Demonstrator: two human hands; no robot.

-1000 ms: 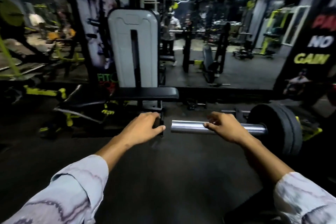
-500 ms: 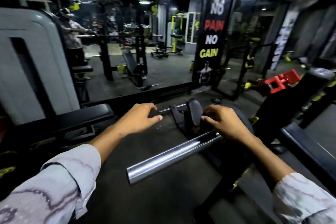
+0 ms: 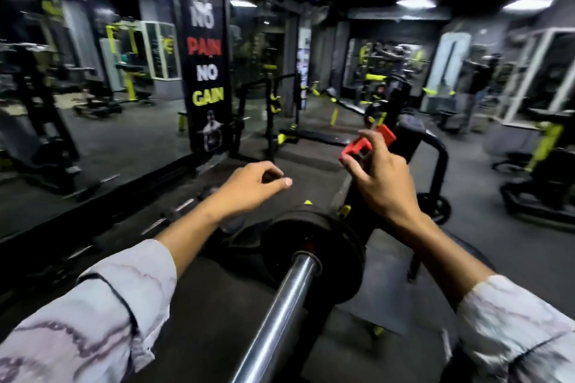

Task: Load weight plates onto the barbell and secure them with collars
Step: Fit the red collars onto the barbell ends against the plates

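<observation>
Right hand [image 3: 381, 186] is pinching the red collar [image 3: 367, 141]
Left hand [image 3: 252, 185] is hanging loosely curled, empty, beside it; weight plate [image 3: 339, 246] and barbell sleeve [image 3: 280, 314] are sitting below

two bare forearms, left hand [image 3: 252, 185] and right hand [image 3: 378, 179] with no gloves or rings, loose pale grey-white sleeves [image 3: 93, 314] with wavy purple-ish marble streaks, cuffs pushed up mid-forearm
</observation>
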